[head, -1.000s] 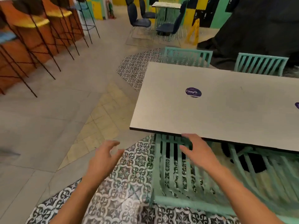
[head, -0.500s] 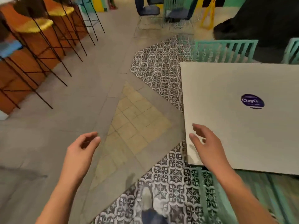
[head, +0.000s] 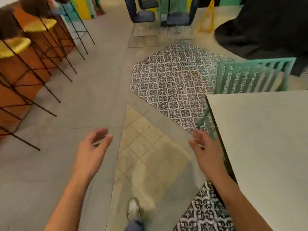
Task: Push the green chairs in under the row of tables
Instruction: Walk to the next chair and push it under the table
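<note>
A pale grey table [head: 266, 139] fills the right side of the head view. Behind its far edge stands a green slatted chair [head: 253, 75], its backrest upright against the table. A green leg [head: 205, 117] shows below the table's left edge. My left hand [head: 91, 150] hovers over the grey floor with relaxed, loosely curved fingers, holding nothing. My right hand [head: 206, 152] hangs beside the table's left edge, fingers spread, touching nothing that I can make out.
Black wire bar stools [head: 28, 47] with yellow seats line an orange counter at the left. Dark blue chairs [head: 145, 14] and a yellow floor sign [head: 207, 15] stand at the back. A black mass [head: 266, 30] lies at the top right. My shoe [head: 133, 209] is on the floor below.
The view has swung left past the table's end. My right hand came off the near green chair and table edge; both hands now hang free over the floor.
</note>
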Tool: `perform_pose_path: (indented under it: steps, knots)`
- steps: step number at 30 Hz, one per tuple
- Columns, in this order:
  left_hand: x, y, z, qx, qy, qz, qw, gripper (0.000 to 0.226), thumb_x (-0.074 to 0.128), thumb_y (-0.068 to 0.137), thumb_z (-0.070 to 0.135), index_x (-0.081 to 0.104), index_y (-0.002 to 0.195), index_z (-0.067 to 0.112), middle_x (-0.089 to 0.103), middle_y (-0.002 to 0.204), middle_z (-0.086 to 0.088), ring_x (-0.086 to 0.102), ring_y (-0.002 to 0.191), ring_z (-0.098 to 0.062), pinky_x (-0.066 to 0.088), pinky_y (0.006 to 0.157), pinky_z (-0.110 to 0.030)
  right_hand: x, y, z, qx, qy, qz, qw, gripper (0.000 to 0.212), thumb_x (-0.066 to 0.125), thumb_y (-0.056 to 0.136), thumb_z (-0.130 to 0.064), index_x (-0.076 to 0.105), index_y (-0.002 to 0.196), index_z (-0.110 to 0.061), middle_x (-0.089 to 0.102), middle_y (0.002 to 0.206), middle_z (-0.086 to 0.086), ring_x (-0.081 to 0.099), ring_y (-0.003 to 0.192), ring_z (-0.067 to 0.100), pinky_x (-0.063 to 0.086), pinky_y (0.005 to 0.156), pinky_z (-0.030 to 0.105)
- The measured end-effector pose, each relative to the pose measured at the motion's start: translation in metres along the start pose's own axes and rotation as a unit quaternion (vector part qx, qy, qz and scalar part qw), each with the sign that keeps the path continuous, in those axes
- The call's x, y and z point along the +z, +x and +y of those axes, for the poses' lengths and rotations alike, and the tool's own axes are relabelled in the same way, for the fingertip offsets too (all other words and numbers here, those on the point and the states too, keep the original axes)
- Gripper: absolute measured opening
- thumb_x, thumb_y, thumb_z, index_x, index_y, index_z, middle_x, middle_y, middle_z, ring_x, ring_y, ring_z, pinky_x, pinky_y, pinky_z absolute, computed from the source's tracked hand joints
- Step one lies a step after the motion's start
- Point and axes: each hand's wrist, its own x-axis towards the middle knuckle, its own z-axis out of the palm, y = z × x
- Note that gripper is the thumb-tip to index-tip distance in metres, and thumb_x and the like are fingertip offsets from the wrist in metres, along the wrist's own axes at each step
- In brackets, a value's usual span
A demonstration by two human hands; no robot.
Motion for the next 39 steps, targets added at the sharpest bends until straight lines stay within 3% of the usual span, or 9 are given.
perform_pose_path:
  steps: [5, 10, 16, 19, 22, 28, 31, 36, 39]
  knots:
    - [0.038, 0.184, -0.012, -0.014, -0.103, -0.064, 0.993, 0.019, 0.061, 0.09, 0.03, 0.062, 0.109, 0.031, 0.063, 0.108, 0.011, 0.058, 0.104, -0.011, 0.044, 0.088, -0.03, 0.074, 0.128, -0.024, 0.054, 0.035, 0.07, 0.996, 0.036, 0.055, 0.093, -0.032, 0.053, 0.128, -0.027, 0.06, 0.113, -0.013, 0.055, 0.102, -0.001, 0.039, 0.077, 0.016]
    - [0.076, 0.338, 0.024, -0.006, -0.119, -0.139, 0.983, 0.02, 0.061, 0.089, 0.033, 0.063, 0.109, 0.032, 0.064, 0.109, 0.012, 0.058, 0.104, -0.009, 0.049, 0.092, -0.035, 0.111, 0.25, -0.061, 0.1, 0.041, 0.126, 0.986, 0.035, 0.055, 0.091, -0.037, 0.054, 0.125, -0.028, 0.061, 0.103, -0.02, 0.06, 0.1, 0.009, 0.046, 0.092, 0.038]
    - [0.15, 0.495, 0.076, 0.007, -0.126, -0.213, 0.969, 0.021, 0.062, 0.088, 0.034, 0.064, 0.109, 0.029, 0.065, 0.108, 0.013, 0.059, 0.103, -0.008, 0.049, 0.096, -0.042, 0.121, 0.385, -0.065, 0.14, 0.071, 0.197, 0.968, 0.034, 0.054, 0.093, -0.037, 0.052, 0.126, -0.03, 0.064, 0.111, -0.008, 0.06, 0.097, 0.009, 0.048, 0.09, 0.041]
    - [0.203, 0.564, 0.094, 0.026, -0.111, -0.236, 0.965, 0.023, 0.063, 0.088, 0.034, 0.064, 0.11, 0.027, 0.065, 0.108, 0.012, 0.06, 0.101, -0.008, 0.049, 0.094, -0.039, 0.124, 0.458, -0.053, 0.144, 0.08, 0.227, 0.96, 0.035, 0.052, 0.093, -0.036, 0.053, 0.127, -0.026, 0.061, 0.11, -0.006, 0.058, 0.097, 0.01, 0.044, 0.083, 0.032]
    - [0.259, 0.628, 0.121, 0.035, -0.078, -0.268, 0.96, 0.023, 0.063, 0.088, 0.036, 0.064, 0.109, 0.027, 0.066, 0.106, 0.009, 0.062, 0.099, -0.011, 0.051, 0.089, -0.038, 0.116, 0.534, -0.043, 0.169, 0.11, 0.269, 0.942, 0.035, 0.052, 0.094, -0.031, 0.053, 0.127, -0.02, 0.059, 0.112, -0.005, 0.056, 0.095, 0.01, 0.042, 0.079, 0.026]
    - [0.359, 0.734, 0.2, 0.062, -0.066, -0.328, 0.94, 0.025, 0.062, 0.086, 0.043, 0.063, 0.109, 0.033, 0.065, 0.11, 0.012, 0.06, 0.105, -0.013, 0.049, 0.094, -0.042, 0.066, 0.646, -0.04, 0.215, 0.137, 0.321, 0.912, 0.038, 0.052, 0.093, -0.037, 0.052, 0.128, -0.021, 0.061, 0.11, -0.003, 0.06, 0.092, 0.01, 0.049, 0.08, 0.032]
    - [0.431, 0.772, 0.239, 0.073, -0.069, -0.389, 0.916, 0.025, 0.06, 0.09, 0.033, 0.061, 0.114, 0.027, 0.063, 0.111, 0.01, 0.059, 0.106, -0.012, 0.046, 0.099, -0.042, 0.037, 0.693, -0.023, 0.251, 0.156, 0.371, 0.88, 0.034, 0.051, 0.092, -0.04, 0.051, 0.124, -0.028, 0.06, 0.112, -0.007, 0.059, 0.101, 0.013, 0.047, 0.092, 0.04]
    - [0.566, 0.831, 0.287, 0.104, -0.047, -0.49, 0.864, 0.024, 0.06, 0.09, 0.031, 0.06, 0.113, 0.027, 0.063, 0.111, 0.01, 0.057, 0.107, -0.01, 0.044, 0.101, -0.041, 0.0, 0.777, 0.015, 0.316, 0.167, 0.463, 0.811, 0.046, 0.05, 0.086, -0.048, 0.042, 0.129, -0.035, 0.061, 0.109, -0.014, 0.061, 0.094, 0.01, 0.046, 0.093, 0.044]
    - [0.639, 0.864, 0.325, 0.152, -0.026, -0.536, 0.83, 0.029, 0.058, 0.091, 0.035, 0.058, 0.118, 0.026, 0.061, 0.11, 0.013, 0.057, 0.104, -0.008, 0.045, 0.096, -0.037, -0.027, 0.832, 0.03, 0.331, 0.148, 0.509, 0.781, 0.048, 0.048, 0.091, -0.046, 0.037, 0.135, -0.03, 0.054, 0.118, -0.012, 0.055, 0.099, 0.011, 0.042, 0.088, 0.034]
